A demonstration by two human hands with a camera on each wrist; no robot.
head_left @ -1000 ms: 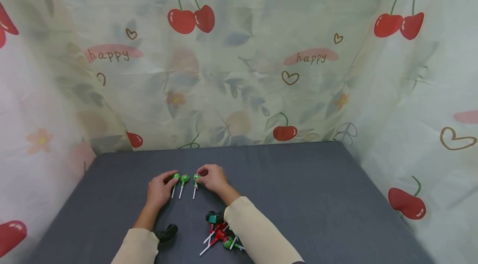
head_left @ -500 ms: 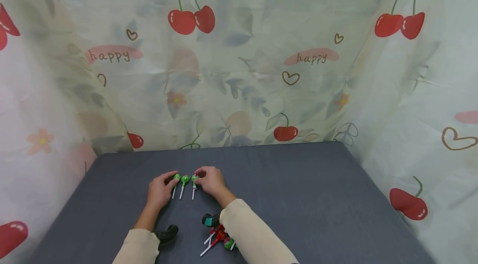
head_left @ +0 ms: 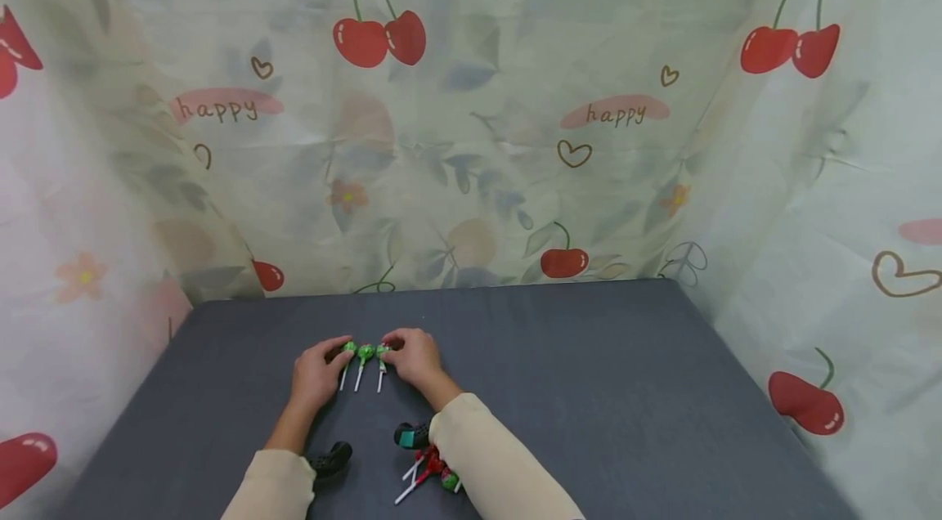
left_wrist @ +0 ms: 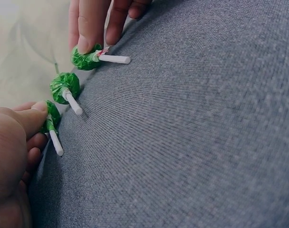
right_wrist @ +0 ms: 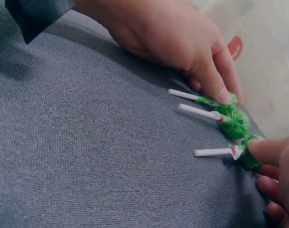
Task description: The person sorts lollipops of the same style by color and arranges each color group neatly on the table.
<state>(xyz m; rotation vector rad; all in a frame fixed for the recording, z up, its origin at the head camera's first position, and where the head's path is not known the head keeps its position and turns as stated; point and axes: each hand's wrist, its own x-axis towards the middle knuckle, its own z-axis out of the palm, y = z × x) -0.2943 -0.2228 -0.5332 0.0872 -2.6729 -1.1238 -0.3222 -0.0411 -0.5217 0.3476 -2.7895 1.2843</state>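
Note:
Three green-wrapped lollipops lie in a row on the dark table, white sticks pointing toward me. My left hand [head_left: 316, 373] pinches the left lollipop [left_wrist: 53, 115] by its wrapped head between thumb and fingers. Between the hands lies the middle lollipop [right_wrist: 236, 125], untouched by either one. At the row's right end, my right hand [head_left: 416, 358] pinches the head of the right lollipop [right_wrist: 250, 153], whose wrapper shows a little red and white at the neck. The heads of the three sit close side by side.
Nearer to me is a loose pile with red lollipops [head_left: 434, 464] and a green lollipop [head_left: 450, 481], partly hidden by the right sleeve [head_left: 500, 459]. Black wrist devices sit on both wrists. Behind the grey table [head_left: 589, 381] hangs a cherry-print curtain [head_left: 471, 136].
My right hand has slid its lollipop a short way left, nearer the middle one. The right forearm now covers more of the pile. The left hand has stayed in place.

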